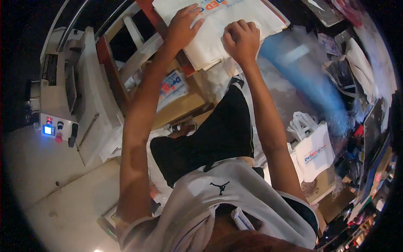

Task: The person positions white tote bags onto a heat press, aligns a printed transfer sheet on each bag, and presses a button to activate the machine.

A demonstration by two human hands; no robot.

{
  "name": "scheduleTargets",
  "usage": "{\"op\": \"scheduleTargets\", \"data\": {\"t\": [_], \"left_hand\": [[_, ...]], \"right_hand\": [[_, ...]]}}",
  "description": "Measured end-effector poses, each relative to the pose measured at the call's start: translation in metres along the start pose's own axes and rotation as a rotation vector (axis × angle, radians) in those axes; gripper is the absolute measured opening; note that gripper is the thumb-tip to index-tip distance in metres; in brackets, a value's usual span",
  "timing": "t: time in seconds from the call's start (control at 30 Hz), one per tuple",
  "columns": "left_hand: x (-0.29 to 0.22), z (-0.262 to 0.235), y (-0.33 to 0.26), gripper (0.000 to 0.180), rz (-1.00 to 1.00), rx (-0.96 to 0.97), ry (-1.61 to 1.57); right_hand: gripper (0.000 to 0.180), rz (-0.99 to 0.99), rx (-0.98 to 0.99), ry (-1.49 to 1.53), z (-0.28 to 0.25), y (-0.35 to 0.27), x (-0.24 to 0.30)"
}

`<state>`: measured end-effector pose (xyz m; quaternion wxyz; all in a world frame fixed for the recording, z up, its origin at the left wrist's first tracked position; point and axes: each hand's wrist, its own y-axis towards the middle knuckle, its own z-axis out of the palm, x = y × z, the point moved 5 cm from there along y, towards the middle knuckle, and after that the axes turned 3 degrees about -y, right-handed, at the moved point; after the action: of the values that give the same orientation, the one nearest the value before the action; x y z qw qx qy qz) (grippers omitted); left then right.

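Observation:
A stack of flat white bags (235, 21) with red and blue print lies on a work surface at the top of the view. My left hand (183, 26) rests flat on the stack's left part, fingers spread. My right hand (241, 38) is curled into a fist and presses on the front edge of the stack, knuckles up. I cannot tell whether it pinches a sheet. Both forearms reach up from the lower edge, over my black shorts and white shirt.
A white machine (69, 90) with a lit blue display and red button stands at the left. A white carrier bag with handles (315, 151) sits at the right, near a cardboard box (325, 185). More printed bags (172, 86) lie under the surface. Clutter fills the right edge.

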<state>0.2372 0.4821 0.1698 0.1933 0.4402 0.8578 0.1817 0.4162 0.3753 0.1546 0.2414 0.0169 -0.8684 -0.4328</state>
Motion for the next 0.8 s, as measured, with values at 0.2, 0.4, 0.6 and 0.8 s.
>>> {"op": "scheduleTargets", "data": {"t": [0.2,0.4,0.6,0.8], "left_hand": [[0.004,-0.009,-0.019,0.051,-0.23,-0.077,-0.18],[-0.014,-0.012,-0.058,0.055,-0.2,-0.042,0.019],[-0.011,-0.018,-0.082,0.064,-0.465,-0.225,-0.073],[-0.008,-0.017,-0.087,0.067,-0.531,-0.206,-0.018]], "right_hand": [[0.012,-0.003,0.007,0.013,-0.001,0.0,0.001],[0.012,-0.016,0.018,-0.009,0.002,-0.001,0.005],[0.012,-0.001,0.257,-0.057,0.001,0.01,0.003],[0.018,-0.128,0.546,0.09,0.027,0.063,0.039]]}}
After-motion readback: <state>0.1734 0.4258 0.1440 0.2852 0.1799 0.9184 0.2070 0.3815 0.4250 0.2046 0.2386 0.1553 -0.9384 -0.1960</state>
